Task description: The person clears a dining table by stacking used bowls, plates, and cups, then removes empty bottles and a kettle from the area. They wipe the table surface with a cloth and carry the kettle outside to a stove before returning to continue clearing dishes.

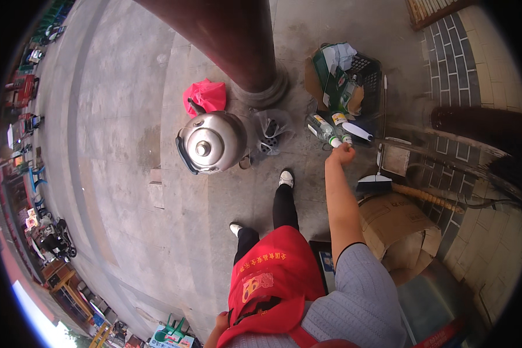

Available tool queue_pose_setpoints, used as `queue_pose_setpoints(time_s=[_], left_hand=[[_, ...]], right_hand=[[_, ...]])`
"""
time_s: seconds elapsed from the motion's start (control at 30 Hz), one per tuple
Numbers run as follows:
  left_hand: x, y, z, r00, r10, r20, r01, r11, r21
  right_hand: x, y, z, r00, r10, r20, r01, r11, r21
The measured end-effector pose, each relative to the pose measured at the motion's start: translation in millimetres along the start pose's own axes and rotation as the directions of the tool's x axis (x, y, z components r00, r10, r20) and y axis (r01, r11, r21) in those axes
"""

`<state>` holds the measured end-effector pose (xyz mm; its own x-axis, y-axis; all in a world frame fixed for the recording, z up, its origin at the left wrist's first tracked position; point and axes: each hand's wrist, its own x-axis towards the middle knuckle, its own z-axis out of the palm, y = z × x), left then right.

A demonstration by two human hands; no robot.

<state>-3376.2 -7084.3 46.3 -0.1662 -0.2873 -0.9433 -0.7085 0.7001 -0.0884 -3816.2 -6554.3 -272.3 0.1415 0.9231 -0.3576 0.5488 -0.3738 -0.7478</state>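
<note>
My right hand reaches out to the right and grips clear bottles by their white-and-green capped necks. One labelled bottle lies slantwise from my fingers. Beside it is a second bottle with a yellow-and-white label, partly covered by a white object with a dark tip. Just beyond them stands a dark plastic crate holding green cardboard, paper and glass bottles. My left hand hangs low beside my red apron; its fingers are mostly hidden.
A large metal kettle stands on the paving, near a pink plastic bag and a clear bag of perforated black briquettes. A thick red column rises ahead. On the right are a broom and a cardboard box.
</note>
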Motion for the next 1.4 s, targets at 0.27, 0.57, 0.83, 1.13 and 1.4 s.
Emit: queue_pose_setpoints(time_s=[0.27, 0.57, 0.83, 1.13, 1.4], left_hand=[[-33, 44, -11, 1.000, 0.009, 0.011, -0.006, 0.971, -0.240], [28, 112, -51, 0.976, -0.205, -0.079, 0.148, 0.877, -0.457], [129, 254, -133, 0.948, 0.265, -0.178, -0.317, 0.850, -0.420], [313, 381, -252, 0.788, 0.078, -0.611, -0.517, 0.622, -0.588], [313, 444, -260, 0.478, -0.016, -0.878, -0.671, 0.638, -0.377]], right_hand=[[85, 7, 68, 0.985, -0.166, -0.049, 0.165, 0.986, -0.026], [104, 10, 70, 0.947, -0.272, 0.169, 0.310, 0.911, -0.271], [143, 92, 93, 0.852, 0.005, 0.523, 0.203, 0.919, -0.339], [-13, 119, -51, 0.490, 0.074, 0.868, 0.394, 0.870, -0.296], [-191, 184, -237, 0.521, 0.064, 0.851, 0.735, 0.473, -0.486]])
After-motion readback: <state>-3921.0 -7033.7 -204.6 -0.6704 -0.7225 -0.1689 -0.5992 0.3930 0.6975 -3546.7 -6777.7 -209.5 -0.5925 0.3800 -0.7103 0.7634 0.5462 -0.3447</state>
